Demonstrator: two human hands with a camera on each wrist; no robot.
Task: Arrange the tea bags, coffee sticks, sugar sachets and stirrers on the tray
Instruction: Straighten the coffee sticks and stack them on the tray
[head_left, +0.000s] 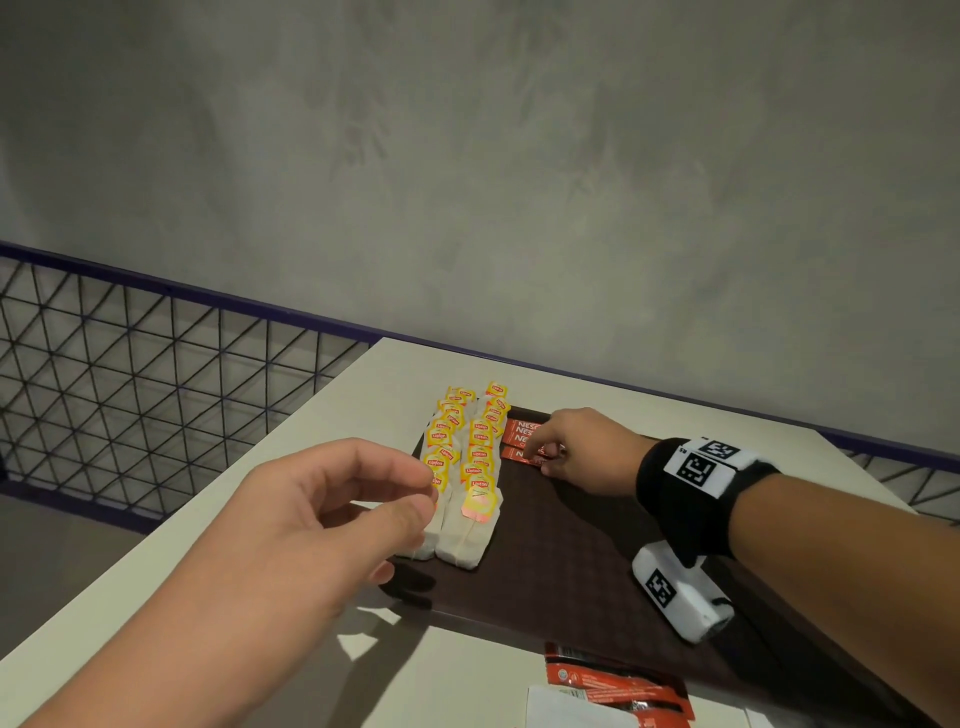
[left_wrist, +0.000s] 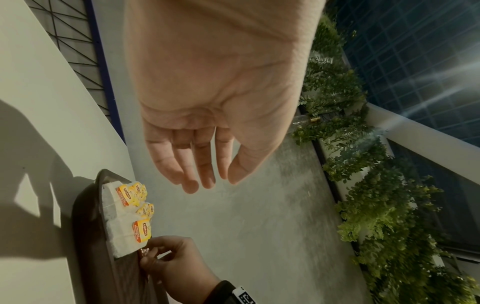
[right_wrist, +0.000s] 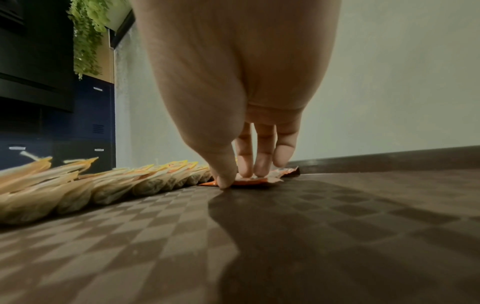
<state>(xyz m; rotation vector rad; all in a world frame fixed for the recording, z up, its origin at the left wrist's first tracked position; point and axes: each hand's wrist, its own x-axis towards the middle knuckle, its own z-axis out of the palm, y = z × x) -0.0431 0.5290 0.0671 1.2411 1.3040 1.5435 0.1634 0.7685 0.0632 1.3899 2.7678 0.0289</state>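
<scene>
A dark brown tray (head_left: 571, 545) lies on a cream table (head_left: 208, 571). Two rows of tea bags (head_left: 470, 467) with yellow tags run along its left side. Red coffee sticks (head_left: 522, 434) lie right of them at the far end. My right hand (head_left: 548, 457) pinches a coffee stick (right_wrist: 259, 181) down onto the tray (right_wrist: 311, 236), thumb at its near edge, fingers on top, beside the tea bags (right_wrist: 103, 189). My left hand (head_left: 426, 493) hovers over the near tea bags, fingers loosely curled. In the left wrist view that hand (left_wrist: 223, 181) holds nothing above the tea bags (left_wrist: 130, 205).
More red packets (head_left: 618, 680) and a white paper (head_left: 576, 709) lie on the table near the front edge. A mesh railing (head_left: 130, 374) runs along the left and a grey wall stands behind the table. The tray's middle and right show bare surface.
</scene>
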